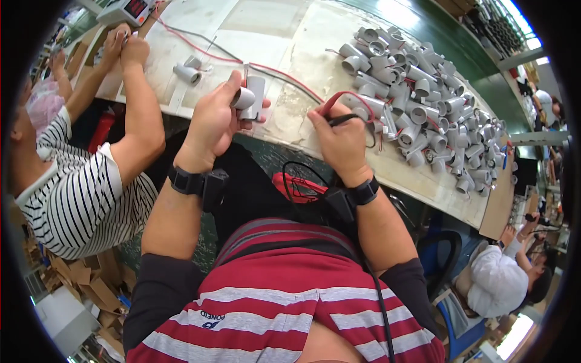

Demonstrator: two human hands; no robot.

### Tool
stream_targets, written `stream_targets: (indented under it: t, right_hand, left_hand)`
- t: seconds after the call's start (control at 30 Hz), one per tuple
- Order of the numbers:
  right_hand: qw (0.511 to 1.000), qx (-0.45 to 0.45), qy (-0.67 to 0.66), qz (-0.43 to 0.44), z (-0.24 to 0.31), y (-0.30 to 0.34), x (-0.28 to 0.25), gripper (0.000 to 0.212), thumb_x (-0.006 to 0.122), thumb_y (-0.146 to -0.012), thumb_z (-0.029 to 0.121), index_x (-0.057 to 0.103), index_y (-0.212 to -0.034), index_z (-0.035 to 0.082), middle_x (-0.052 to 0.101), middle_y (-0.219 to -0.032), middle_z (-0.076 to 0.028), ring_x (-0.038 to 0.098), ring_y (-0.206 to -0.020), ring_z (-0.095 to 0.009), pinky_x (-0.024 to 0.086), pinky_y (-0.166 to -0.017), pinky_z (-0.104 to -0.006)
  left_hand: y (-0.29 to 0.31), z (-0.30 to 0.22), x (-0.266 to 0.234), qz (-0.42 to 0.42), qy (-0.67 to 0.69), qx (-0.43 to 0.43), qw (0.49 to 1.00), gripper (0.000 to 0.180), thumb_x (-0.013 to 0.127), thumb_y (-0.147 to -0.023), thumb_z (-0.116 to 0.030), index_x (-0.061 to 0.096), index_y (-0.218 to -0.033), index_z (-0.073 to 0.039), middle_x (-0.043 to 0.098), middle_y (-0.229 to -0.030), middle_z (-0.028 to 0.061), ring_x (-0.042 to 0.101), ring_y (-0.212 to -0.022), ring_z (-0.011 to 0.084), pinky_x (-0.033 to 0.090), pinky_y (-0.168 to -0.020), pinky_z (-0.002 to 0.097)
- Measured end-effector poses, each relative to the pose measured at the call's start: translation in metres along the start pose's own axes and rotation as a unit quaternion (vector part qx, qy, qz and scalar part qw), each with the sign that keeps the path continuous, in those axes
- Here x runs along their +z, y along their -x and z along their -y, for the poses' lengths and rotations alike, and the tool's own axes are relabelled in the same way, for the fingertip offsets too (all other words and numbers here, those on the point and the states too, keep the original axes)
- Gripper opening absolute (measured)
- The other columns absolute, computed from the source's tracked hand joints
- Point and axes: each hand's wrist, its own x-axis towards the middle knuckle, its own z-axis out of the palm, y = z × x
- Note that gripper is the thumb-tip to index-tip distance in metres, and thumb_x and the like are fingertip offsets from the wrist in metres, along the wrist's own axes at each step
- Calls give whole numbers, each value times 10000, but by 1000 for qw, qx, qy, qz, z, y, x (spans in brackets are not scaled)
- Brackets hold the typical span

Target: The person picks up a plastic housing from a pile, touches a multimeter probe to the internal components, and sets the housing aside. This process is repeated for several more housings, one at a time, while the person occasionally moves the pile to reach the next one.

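My left hand (215, 118) is closed round a grey plastic housing (256, 97) with a round, cup-like end and a flat side, held just over the table's near edge. A short red wire sticks up from its top. Farther right, my right hand (344, 144) pinches a red test lead (330, 103) and a black test lead (346, 119); their tips are hard to make out. Right beside that hand spreads a large heap of similar grey housings (417, 112), several with thin red wires. The two hands are apart.
Long red and black cables (206, 53) run across the worn white table (290, 121) from a box with a red display (130, 11). Two loose housings (187, 74) lie left of my left hand. A co-worker in a striped shirt (91, 193) works at the left.
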Motion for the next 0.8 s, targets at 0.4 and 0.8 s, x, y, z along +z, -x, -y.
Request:
stream_targets:
  t: [0.4, 0.8]
  right_hand:
    - [924, 224, -297, -86, 19, -7, 15, 167, 719, -993, 139, 681, -1025, -21, 727, -815, -80, 666, -644, -127, 527, -551, -249]
    - [944, 228, -234, -41, 27, -5, 32, 190, 776, -954, 165, 708, -954, -12, 717, -780, -56, 634, -585, -100, 516, -539, -241]
  left_hand:
    - [39, 59, -1, 2, -394, 209, 895, 294, 760, -870, -219, 714, -1062, -1, 752, -956, 147, 710, -802, 241, 553, -731, 355]
    - [32, 28, 10, -22, -494, 148, 856, 407, 777, -754, -271, 722, -989, 57, 724, -816, 230, 725, -765, 341, 567, -735, 392]
